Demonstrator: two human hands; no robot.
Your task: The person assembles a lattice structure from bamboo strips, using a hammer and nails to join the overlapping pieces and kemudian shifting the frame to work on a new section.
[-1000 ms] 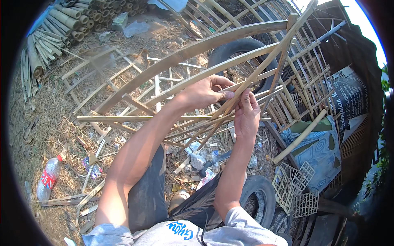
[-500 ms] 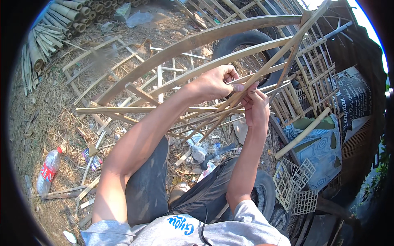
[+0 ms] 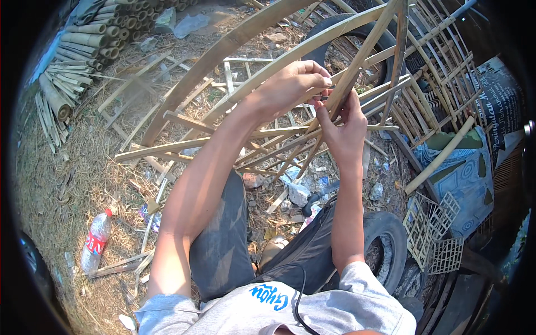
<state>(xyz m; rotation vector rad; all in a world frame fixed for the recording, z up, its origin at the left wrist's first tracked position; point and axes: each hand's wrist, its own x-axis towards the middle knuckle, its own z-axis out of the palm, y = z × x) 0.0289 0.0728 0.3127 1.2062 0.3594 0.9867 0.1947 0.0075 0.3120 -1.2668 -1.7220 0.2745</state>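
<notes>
A frame of long bamboo strips spans the space in front of me; one curved strip (image 3: 301,53) arches across behind my hands. My right hand (image 3: 345,124) is closed around a slanting bamboo strip (image 3: 357,58), where it crosses other strips. Just left of that crossing, my left hand (image 3: 290,89) has its fingers bent in a pinch. Something thin and dark shows at its fingertips, too small to name. My left wrist passes over the curved strip. Lower strips (image 3: 184,146) fan out beneath my forearms.
Cut bamboo poles (image 3: 84,42) are stacked at the far left. A plastic bottle (image 3: 97,243) lies on the left ground. Tyres (image 3: 393,237) lie by my right leg and behind the frame. Bamboo lattice pieces (image 3: 432,229) and a loose pole (image 3: 441,156) are at right.
The view has shifted, so the ground things sit farther right. My left fingers have moved from a short strip to beside the crossing, and my right hand now wraps the slanting strip.
</notes>
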